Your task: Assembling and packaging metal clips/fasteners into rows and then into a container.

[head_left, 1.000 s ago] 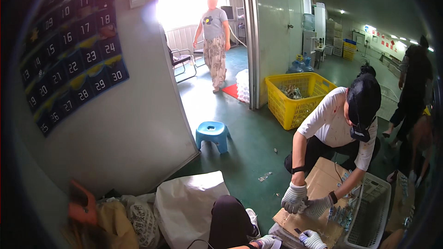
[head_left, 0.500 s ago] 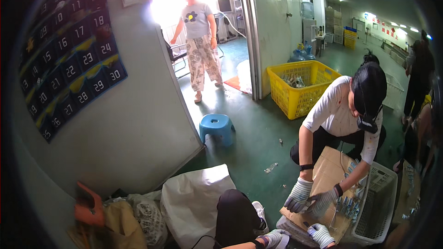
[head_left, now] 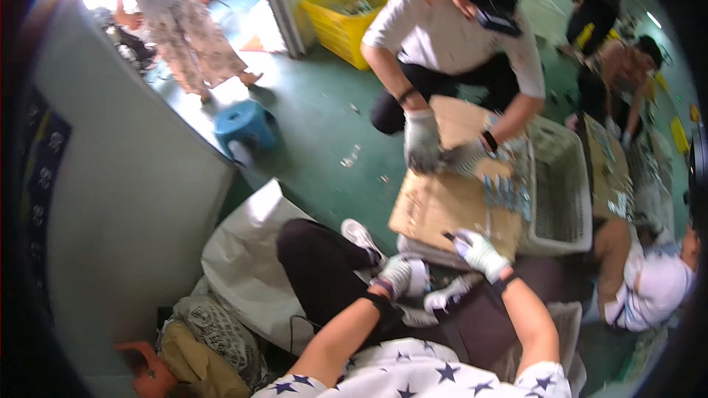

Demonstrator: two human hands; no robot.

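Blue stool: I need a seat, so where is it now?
In the head view, the blue stool stands on the green floor left of centre, beside the grey wall, below the person in patterned trousers.

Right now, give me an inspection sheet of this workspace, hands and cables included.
Surface: cardboard sheet, with shiny pieces toward its right side.
Work things: white item and dark piece, both in hand; too blurred to identify.
Clutter: small scraps on the green floor.
Hands: left hand, gloved, holds the white item; right hand, gloved, holds the dark piece at the cardboard's near edge.
Cables: thin dark cord by the white sack.
Surroundings: co-worker opposite, blue stool, yellow crate.
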